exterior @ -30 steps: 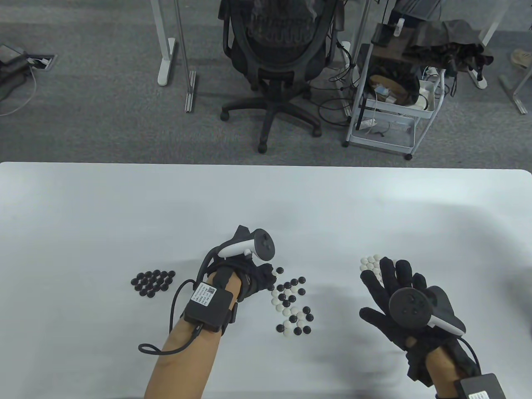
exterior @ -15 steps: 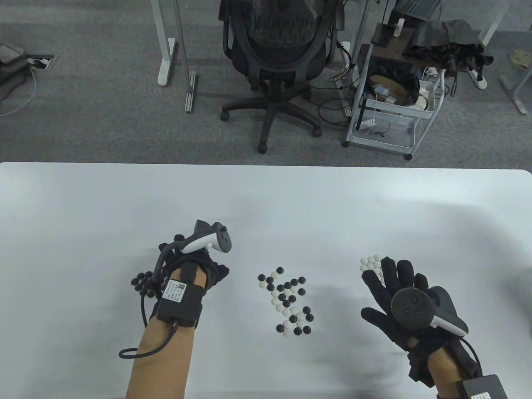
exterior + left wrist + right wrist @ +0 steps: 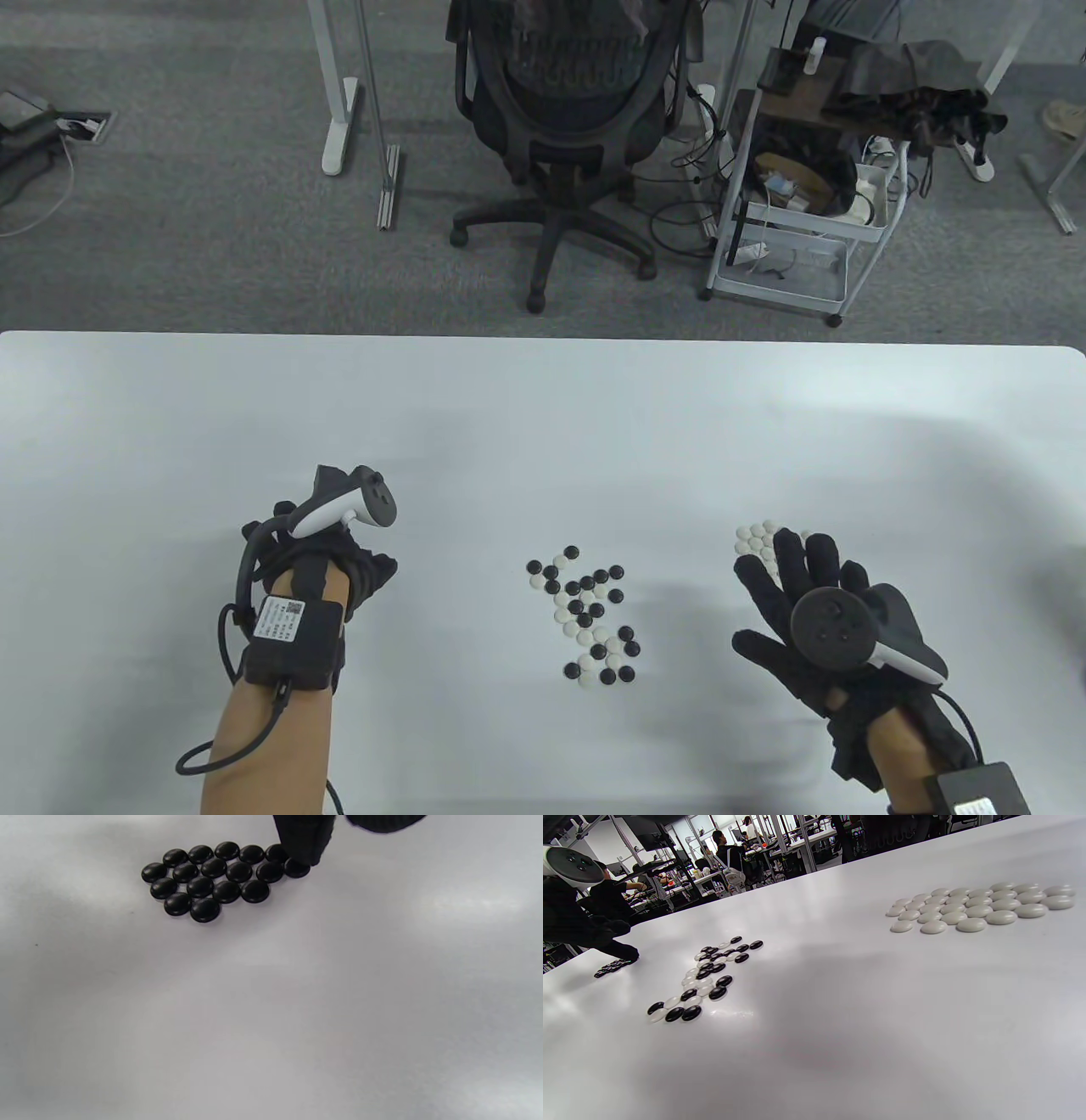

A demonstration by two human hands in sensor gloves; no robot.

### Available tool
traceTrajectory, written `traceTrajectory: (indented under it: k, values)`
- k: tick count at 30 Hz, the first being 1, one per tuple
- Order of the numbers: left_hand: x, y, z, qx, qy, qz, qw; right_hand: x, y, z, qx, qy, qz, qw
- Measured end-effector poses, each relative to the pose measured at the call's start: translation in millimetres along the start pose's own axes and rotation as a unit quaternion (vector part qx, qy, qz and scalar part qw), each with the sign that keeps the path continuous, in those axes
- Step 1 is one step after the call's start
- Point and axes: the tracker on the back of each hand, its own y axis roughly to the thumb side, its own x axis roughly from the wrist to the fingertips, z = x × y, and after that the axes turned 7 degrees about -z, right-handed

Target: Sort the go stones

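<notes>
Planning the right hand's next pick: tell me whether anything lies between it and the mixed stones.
Nothing visible does. Bare table separates the right hand from the mixed pile; the white stone group sits off that path, beyond the fingertips.

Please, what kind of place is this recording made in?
Probably an office or lab workspace. Beyond the white table stand a black mesh office chair on grey carpet and a white wire cart with cables; the right wrist view shows people at rows of desks.
</notes>
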Motion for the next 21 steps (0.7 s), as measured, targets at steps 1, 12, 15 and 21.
traceTrajectory:
  k: [1, 12, 15, 21]
  values:
    - [-3, 2, -2, 0.003, 0.005, 0.002, 1.0, 0, 0, 0, 0.001, 0.002, 0.0, 1.0]
    - [-44, 85, -10, 0.063, 0.021, 0.17, 0.983, -1, 0, 2, 0.003, -0.001, -0.001, 1.0]
    - [-47, 114, -5, 0.088, 0.019, 0.201, 0.975, -1, 0, 2, 0.002, -0.002, -0.001, 1.0]
    - [-40, 148, 2, 0.108, 0.016, 0.228, 0.968, -1, 1, 2, 0.001, 0.0, -0.001, 1.0]
